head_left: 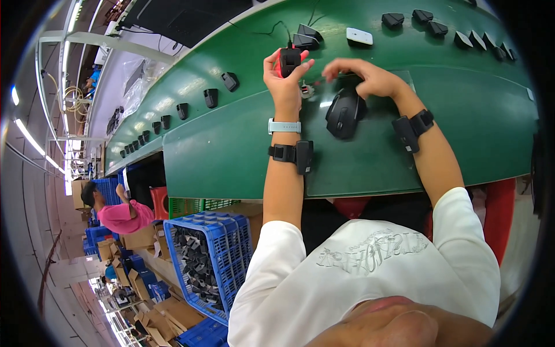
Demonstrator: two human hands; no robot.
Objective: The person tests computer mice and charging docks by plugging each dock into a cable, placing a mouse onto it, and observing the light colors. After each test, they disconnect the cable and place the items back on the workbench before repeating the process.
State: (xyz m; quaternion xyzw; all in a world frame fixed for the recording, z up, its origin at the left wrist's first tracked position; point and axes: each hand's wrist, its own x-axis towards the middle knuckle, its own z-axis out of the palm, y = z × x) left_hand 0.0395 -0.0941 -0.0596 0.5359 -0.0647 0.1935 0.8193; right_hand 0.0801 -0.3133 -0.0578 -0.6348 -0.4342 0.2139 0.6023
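My left hand (284,81) is closed around a small black box-shaped device (289,61) with a dark cable at its top. Red shows along the device's edge and by my fingertips; I cannot tell whether it is a part or a light. To its right my right hand (370,78) hovers with bent fingers apart, thumb low, and nothing visible between them. Just under it a black computer mouse (345,114) lies on a clear sheet on the green table. A small silvery piece (306,90) sits between my left wrist and the mouse.
A black angular device (307,36) and a white box-like device (359,37) stand at the back. Black devices (211,98) line the left edge; several more (438,28) stand far right. A blue crate (211,231) of dark parts is lower left. A person in pink (118,215) sits beyond.
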